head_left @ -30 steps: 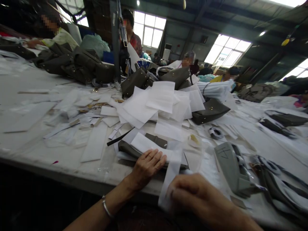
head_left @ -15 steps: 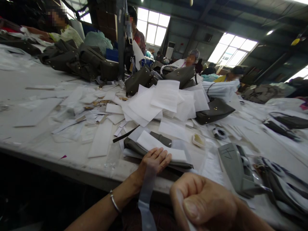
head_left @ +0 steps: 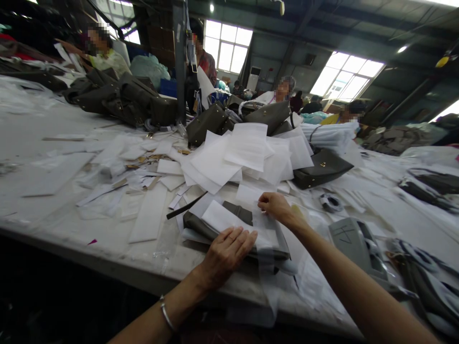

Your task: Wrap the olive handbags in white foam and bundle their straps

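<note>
A dark olive leather bag lies flat near the table's front edge, with a white foam sheet across its top. My left hand rests on the sheet and the bag's near edge, fingers stretched out flat. Over the bag's right part runs a translucent strip, its lower end hanging past the table edge. My right hand pinches the strip's upper end between thumb and fingers, beyond the sheet. A dark strap sticks out at the bag's left.
Loose white sheets are heaped behind the bag, with more olive bags around them. Scraps litter the left. A grey tape dispenser stands at the right, near a tape roll. A post rises behind; several people work beyond.
My right hand has moved from close to the camera out over the bag, drawing the translucent strip across it. My left hand stays pressed on the foam sheet.
</note>
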`<state>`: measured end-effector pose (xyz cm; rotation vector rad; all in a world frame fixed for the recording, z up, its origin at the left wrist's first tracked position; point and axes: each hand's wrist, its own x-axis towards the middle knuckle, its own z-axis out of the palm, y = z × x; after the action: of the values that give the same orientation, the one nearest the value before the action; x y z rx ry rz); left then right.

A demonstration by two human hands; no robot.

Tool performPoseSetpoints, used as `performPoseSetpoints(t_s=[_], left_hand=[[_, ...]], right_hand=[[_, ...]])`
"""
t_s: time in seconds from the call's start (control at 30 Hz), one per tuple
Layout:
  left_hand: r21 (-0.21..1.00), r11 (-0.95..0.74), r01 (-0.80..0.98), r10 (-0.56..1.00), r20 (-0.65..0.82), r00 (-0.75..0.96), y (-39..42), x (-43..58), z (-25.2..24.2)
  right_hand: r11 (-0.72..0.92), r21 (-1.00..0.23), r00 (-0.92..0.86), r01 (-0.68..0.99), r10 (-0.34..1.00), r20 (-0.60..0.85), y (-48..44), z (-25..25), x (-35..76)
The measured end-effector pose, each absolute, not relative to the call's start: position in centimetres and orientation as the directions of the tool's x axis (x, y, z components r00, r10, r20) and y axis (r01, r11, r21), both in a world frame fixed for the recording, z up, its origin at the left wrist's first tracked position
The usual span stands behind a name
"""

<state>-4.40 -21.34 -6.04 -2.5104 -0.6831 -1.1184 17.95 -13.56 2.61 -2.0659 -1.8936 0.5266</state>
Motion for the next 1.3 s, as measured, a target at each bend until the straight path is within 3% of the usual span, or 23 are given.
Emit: performPoseSetpoints(t_s=[0.2,0.5,0.7,0.9,1.17,1.3], left_hand=[[-0.12,-0.832,0.541,0.263,0.774,0.576,-21.3,-4.4,-6.1],[-0.129,-0.832,0.54,0.271,0.754,0.599,-21.4,-4.4,-6.4],[-0.09,-0.844,0.529,0.276,0.774,0.571,-21.2,-4.5,-6.0],[0.006,-0.87,0.494,0.284,0.824,0.491,-20.6,-5.7,-4.1],[0.053,-0.886,0.46,0.284,0.848,0.449,-20.2,-7.4,-2.6],[0.079,-0.88,0.469,0.299,0.859,0.416,-19.8,-8.0,-2.0]], right_hand=[[0.037,-0.364,-0.095,0.931,0.985,-0.143,-13.0,1.2,17.7],[0.074,0.021,-0.073,0.997,0.996,-0.049,-10.5,-0.5,19.7],[0.137,0.142,-0.136,0.98,0.991,-0.011,-10.3,-0.6,20.1],[0.079,0.119,-0.074,0.99,0.996,-0.05,-10.0,0.7,21.5],[0.053,-0.031,-0.059,0.998,0.967,-0.25,-9.5,1.6,21.4],[-0.021,-0.213,-0.007,0.977,0.992,-0.128,-8.8,3.2,22.4]])
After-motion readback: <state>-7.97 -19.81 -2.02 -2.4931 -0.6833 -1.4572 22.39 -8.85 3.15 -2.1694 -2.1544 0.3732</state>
